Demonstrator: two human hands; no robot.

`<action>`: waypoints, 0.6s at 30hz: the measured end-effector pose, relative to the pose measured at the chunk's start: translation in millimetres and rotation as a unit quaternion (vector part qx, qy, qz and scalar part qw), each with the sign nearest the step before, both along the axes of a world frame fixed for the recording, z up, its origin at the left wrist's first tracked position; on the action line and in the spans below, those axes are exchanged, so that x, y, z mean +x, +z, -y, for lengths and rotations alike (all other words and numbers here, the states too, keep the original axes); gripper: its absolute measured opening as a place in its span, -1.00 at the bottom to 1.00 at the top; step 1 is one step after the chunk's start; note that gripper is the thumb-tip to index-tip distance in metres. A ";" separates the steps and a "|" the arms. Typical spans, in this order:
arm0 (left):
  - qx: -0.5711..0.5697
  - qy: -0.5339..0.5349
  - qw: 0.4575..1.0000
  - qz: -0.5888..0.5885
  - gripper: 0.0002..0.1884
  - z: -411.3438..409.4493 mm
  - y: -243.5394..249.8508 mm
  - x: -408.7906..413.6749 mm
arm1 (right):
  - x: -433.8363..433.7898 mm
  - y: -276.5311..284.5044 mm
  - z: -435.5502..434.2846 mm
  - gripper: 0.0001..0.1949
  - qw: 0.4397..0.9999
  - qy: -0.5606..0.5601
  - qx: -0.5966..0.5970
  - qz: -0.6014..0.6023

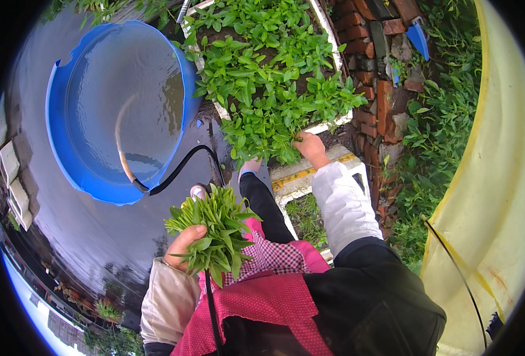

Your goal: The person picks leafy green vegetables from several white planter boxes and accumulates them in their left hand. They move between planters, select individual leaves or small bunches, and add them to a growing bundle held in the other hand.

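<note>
A thick bunch of cut leafy greens [215,238] is clasped in my left hand [186,245], its pale stem ends facing up and left, in front of my pink checked apron. My right hand [310,149] reaches to the near right corner of a bed of green plants [262,89] growing in a white foam box [329,26]. Its fingers are curled at the edge of the leaves. The fingertips are partly hidden by foliage, so whether they pinch a stem cannot be told.
A broken-rimmed blue plastic tub [57,129] holds water and stands left of the box. A black hose [186,162] runs over its rim. Another white foam box [295,175] with small plants is beside my leg. Right are a brick wall [369,102] and yellowish sheeting [480,187].
</note>
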State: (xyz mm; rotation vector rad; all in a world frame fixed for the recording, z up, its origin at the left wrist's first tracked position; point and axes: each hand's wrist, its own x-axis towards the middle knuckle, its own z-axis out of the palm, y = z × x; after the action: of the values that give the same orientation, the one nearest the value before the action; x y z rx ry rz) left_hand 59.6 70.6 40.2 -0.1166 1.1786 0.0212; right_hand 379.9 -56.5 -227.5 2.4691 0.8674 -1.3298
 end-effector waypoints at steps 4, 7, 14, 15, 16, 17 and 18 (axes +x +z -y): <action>-0.010 0.014 1.000 0.011 -0.52 -0.5 -1.6 -8.5 | 7.3 9.0 0.4 -0.68 0.998 -0.040 0.039 0.025; -0.019 0.028 0.999 0.012 -0.52 3.1 -0.5 -14.4 | 8.9 24.9 -22.2 -0.73 0.975 -0.114 0.183 0.044; -0.019 0.040 0.999 0.019 -0.51 7.4 -2.7 -33.0 | -20.9 20.2 -79.1 -0.76 0.901 -0.220 0.343 -0.148; -0.016 0.040 0.999 0.020 -0.51 5.9 -1.8 -36.0 | -30.5 20.2 -86.4 -0.75 0.901 -0.218 0.331 -0.178; -0.014 0.039 0.999 0.023 -0.51 6.1 -2.0 -37.4 | -38.0 19.1 -92.9 -0.74 0.924 -0.166 0.294 -0.178; -0.013 0.038 0.999 0.026 -0.51 6.6 -2.4 -39.1 | -45.7 17.8 -98.5 -0.73 0.944 -0.113 0.256 -0.176; -0.011 0.037 0.999 0.029 -0.50 6.6 -2.8 -40.3 | -53.8 15.9 -104.0 -0.70 0.962 -0.029 0.235 -0.136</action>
State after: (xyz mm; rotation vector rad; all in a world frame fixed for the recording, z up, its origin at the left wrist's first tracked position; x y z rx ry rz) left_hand 19.3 64.0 37.5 -0.1805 1.1154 0.0698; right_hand 326.1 47.5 -211.7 2.7050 1.3186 -1.6775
